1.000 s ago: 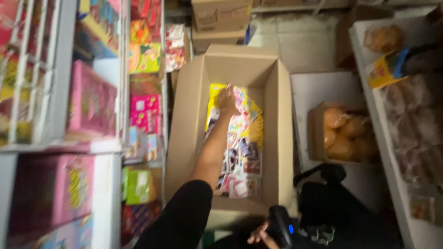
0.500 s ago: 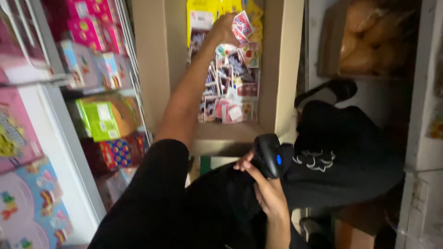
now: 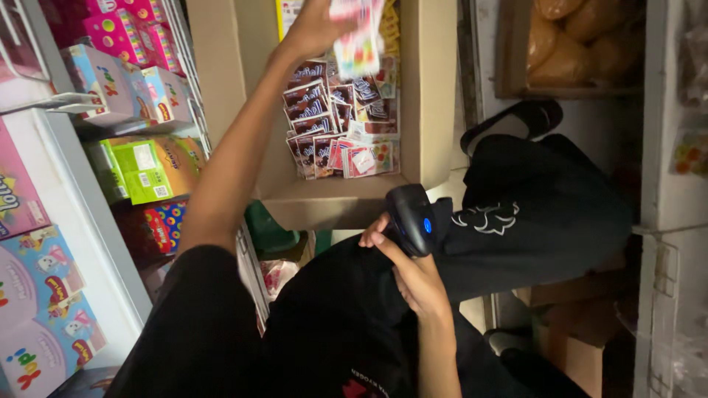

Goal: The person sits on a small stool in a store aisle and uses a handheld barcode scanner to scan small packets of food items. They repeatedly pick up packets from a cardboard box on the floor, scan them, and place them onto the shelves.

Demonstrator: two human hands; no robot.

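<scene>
Up at twelve o'clock, over the carton (image 3: 424, 110), the left hand (image 3: 317, 29) now lifts a packet (image 3: 359, 37) clear, fingers clamped; right hand (image 3: 413, 276) still grips the scanner (image 3: 411, 217) (lap-level).

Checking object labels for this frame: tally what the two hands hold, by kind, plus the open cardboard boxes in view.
Snack packet, in left hand: 1
Black handheld scanner, in right hand: 1
Open cardboard boxes: 2 (packet box, box of bagged goods)
Total: 4
</scene>
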